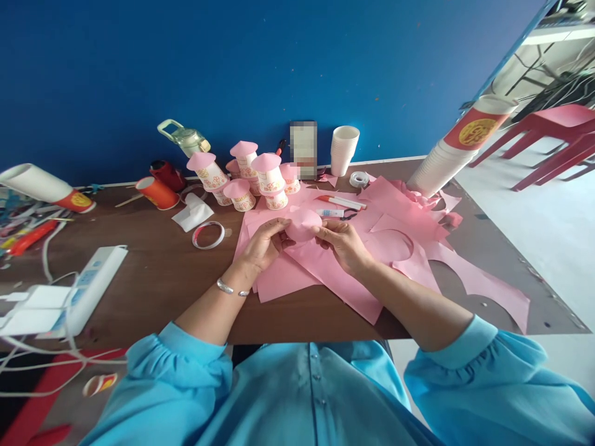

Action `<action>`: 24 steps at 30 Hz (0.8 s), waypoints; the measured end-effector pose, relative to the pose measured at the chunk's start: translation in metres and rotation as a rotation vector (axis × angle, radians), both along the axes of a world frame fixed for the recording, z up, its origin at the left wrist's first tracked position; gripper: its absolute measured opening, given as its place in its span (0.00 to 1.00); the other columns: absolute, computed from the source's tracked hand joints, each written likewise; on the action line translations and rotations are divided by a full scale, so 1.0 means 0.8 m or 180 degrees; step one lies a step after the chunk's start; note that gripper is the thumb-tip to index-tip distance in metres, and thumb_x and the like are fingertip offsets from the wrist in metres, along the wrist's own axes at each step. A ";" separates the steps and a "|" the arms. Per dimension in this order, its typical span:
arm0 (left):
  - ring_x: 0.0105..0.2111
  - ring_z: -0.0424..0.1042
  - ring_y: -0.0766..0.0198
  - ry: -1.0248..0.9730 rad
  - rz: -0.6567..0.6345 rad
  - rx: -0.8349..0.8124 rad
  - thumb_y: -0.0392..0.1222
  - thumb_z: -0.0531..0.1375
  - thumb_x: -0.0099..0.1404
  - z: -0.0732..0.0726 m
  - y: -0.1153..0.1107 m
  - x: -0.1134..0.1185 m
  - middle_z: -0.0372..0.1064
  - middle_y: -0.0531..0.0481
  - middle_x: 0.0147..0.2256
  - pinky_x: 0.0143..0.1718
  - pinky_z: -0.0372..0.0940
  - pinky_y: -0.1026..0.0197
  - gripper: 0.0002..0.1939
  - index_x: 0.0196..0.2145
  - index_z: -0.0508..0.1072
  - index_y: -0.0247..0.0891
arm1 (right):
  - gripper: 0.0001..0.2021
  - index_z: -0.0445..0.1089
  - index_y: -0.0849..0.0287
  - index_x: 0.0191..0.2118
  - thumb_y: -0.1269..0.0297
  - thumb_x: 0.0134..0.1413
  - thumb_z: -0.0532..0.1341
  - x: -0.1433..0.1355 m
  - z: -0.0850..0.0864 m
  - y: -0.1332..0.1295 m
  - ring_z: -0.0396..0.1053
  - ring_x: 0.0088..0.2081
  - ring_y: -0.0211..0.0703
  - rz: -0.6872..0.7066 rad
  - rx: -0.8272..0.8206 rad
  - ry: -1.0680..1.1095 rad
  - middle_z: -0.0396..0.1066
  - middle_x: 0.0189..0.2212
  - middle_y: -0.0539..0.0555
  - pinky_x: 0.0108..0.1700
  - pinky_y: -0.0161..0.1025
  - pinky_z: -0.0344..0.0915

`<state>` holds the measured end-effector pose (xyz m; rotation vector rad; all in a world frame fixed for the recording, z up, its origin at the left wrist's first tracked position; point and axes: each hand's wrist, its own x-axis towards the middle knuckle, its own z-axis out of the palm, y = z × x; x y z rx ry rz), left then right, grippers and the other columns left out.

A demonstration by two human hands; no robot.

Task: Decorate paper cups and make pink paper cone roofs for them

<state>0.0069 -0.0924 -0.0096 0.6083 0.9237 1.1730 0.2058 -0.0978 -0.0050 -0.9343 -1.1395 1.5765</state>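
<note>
Between my two hands is a pink paper cone (pixel 304 224), shallow like a small roof. My left hand (pixel 271 240) pinches its left edge with the thumb and fingers. On the opposite edge, my right hand (pixel 341 241) grips it the same way. Under and around it lie pink paper sheets (pixel 292 275), some with round pieces cut out. Just beyond stand several patterned paper cups (pixel 269 179) topped with pink cones, some stacked on others. A glue stick (pixel 330 213) and a white and orange pen (pixel 344 202) rest on the paper behind my right hand.
Tape rolls lie at left (pixel 208 236) and back (pixel 359 179). White cup stacks stand against the wall (pixel 344 152) and at right (pixel 446 155). A power strip (pixel 93 291) with cables occupies the left side, near an orange cup (pixel 157 193). A bottle (pixel 188 139) stands behind.
</note>
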 end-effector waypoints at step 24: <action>0.31 0.74 0.65 -0.0084 -0.0013 -0.0048 0.40 0.75 0.53 -0.002 0.000 -0.001 0.76 0.51 0.32 0.30 0.72 0.62 0.11 0.31 0.79 0.35 | 0.22 0.75 0.58 0.25 0.46 0.35 0.81 0.000 -0.008 0.003 0.64 0.29 0.36 -0.0007 -0.0338 0.0422 0.69 0.23 0.47 0.38 0.38 0.64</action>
